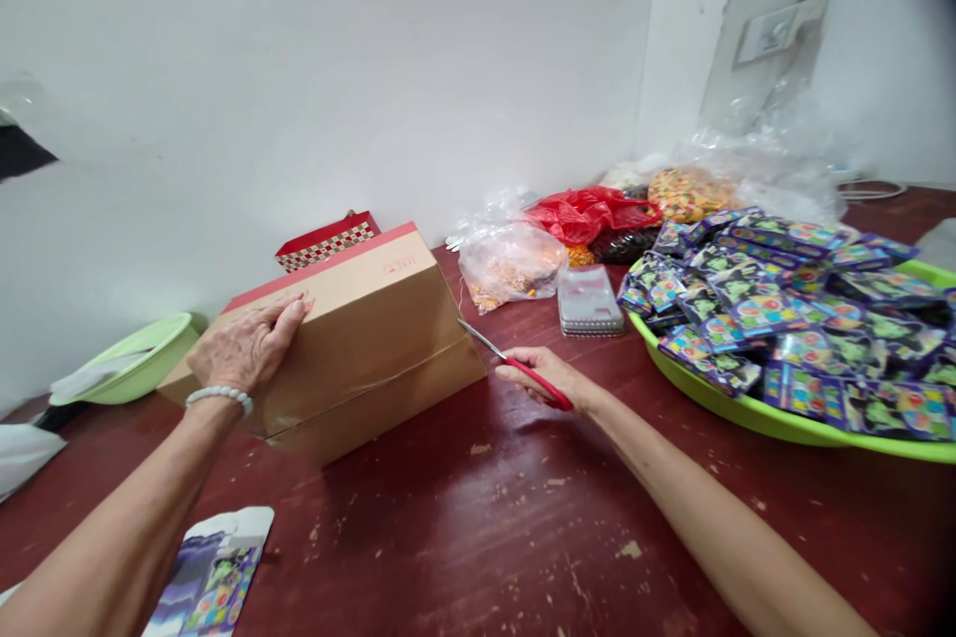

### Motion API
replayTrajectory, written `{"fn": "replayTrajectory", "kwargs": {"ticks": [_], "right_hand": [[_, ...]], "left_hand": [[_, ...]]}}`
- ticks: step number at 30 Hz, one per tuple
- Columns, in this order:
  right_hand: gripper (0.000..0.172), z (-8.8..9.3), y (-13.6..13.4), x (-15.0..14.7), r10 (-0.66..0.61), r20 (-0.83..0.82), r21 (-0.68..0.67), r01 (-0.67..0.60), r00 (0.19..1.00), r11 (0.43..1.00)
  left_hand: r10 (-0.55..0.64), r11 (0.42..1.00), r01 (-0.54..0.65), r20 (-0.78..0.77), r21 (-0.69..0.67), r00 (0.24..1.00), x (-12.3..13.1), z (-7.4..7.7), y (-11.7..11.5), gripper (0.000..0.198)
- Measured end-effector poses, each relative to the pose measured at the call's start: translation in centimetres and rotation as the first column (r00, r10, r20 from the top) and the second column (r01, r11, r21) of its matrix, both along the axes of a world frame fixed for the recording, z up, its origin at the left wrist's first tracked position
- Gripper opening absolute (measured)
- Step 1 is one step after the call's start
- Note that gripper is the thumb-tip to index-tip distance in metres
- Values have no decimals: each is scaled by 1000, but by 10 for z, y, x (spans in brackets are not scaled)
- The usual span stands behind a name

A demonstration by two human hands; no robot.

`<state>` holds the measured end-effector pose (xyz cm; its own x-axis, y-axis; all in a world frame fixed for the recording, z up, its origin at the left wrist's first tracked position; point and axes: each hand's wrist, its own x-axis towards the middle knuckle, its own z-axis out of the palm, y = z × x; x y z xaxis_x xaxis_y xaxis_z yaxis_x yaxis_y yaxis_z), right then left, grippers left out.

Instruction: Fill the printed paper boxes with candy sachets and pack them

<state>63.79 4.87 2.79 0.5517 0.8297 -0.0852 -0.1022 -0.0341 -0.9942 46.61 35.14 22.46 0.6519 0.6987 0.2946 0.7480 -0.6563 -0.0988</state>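
A brown cardboard box point(365, 343) with clear tape along its seam lies on the dark red table point(478, 528). My left hand point(246, 346) rests flat on the box's left top, fingers stretched out, a white bead bracelet on the wrist. My right hand point(544, 376) is closed round the red handles of a pair of scissors point(502, 356). The blades point left and their tip sits at the box's right end, by the taped seam.
A green basin point(754, 416) heaped with colourful packets fills the right side. A clear plastic case point(590, 303), plastic bags point(509, 264) and a red bag point(587, 211) lie behind. A light green bowl point(138, 358) stands at the left, a printed card point(213, 577) near the front edge.
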Motion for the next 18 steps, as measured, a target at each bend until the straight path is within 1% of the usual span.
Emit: {"fn": "replayTrajectory", "kwargs": {"ticks": [6, 13, 18], "right_hand": [[52, -2, 2, -5, -1, -14, -12, 1, 1000, 1000], [53, -10, 4, 1, -24, -13, -3, 24, 1000, 1000], [52, -14, 3, 3, -9, -10, -8, 9, 1000, 1000]], "left_hand": [[3, 1000, -3, 29, -5, 1000, 0, 1, -3, 68], [-29, 999, 28, 39, 23, 999, 1, -2, 1, 65], [15, 1000, -15, 24, 25, 1000, 1, -2, -1, 68]]}}
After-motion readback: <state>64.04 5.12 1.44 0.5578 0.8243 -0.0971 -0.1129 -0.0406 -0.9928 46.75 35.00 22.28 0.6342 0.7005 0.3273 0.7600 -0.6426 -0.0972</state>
